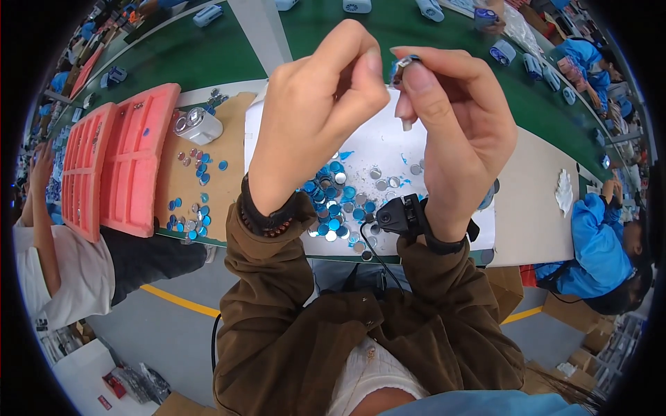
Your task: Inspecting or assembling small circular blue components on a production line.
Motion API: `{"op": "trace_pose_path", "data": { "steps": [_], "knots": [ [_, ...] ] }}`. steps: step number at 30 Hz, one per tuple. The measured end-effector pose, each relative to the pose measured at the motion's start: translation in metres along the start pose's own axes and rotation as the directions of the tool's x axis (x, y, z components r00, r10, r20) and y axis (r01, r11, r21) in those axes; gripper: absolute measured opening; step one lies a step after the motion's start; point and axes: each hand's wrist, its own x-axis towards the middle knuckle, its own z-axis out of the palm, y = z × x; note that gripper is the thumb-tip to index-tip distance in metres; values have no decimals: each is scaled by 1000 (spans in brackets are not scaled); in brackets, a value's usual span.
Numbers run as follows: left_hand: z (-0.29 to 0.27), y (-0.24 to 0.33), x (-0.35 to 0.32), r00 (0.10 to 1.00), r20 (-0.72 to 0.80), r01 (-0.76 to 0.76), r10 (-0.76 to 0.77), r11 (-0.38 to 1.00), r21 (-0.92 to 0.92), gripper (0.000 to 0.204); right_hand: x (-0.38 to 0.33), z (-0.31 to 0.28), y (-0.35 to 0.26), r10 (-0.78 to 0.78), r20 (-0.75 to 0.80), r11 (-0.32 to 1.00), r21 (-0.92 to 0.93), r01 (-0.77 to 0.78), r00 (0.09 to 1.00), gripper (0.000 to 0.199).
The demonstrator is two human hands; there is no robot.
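Both of my hands are raised above a white sheet (409, 236) on the bench. Between thumb and fingertips, my right hand (465, 125) pinches a small round disc (401, 68), silver with some blue on it, seen almost edge-on. My left hand (316, 114) is just to its left, with thumb and forefinger pressed together; what they hold, if anything, is hidden. Below, partly covered by my left hand and wrist, lies a heap of small blue and silver discs (334, 210). Plain silver discs (381, 185) and torn blue film scraps (346, 155) are scattered beside it.
On the left, more discs (204, 178) lie on brown cardboard (232, 139), near a white rounded housing (201, 127). Two pink foam trays (135, 166) stand beyond. Behind the bench runs a green conveyor (319, 41) carrying pale blue devices. Co-workers sit at both sides.
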Motion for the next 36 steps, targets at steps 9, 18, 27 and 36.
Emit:
{"op": "trace_pose_path", "data": {
  "steps": [9,18,27,36],
  "knots": [
    [-6,9,-3,989,84,137,-120,961,-239,13,3,-4,5,-68,34,990,-119,71,997,12],
    [-9,9,-3,986,103,145,-132,981,-129,11,3,-6,7,-131,49,955,-261,140,990,11],
    [-5,10,-4,999,44,-7,2,995,102,7,3,-7,6,-154,34,927,-341,156,987,11],
    [-8,2,-2,999,-27,37,-33,985,167,8,0,-4,-2,-40,16,998,-49,41,999,11]
  ]
}}
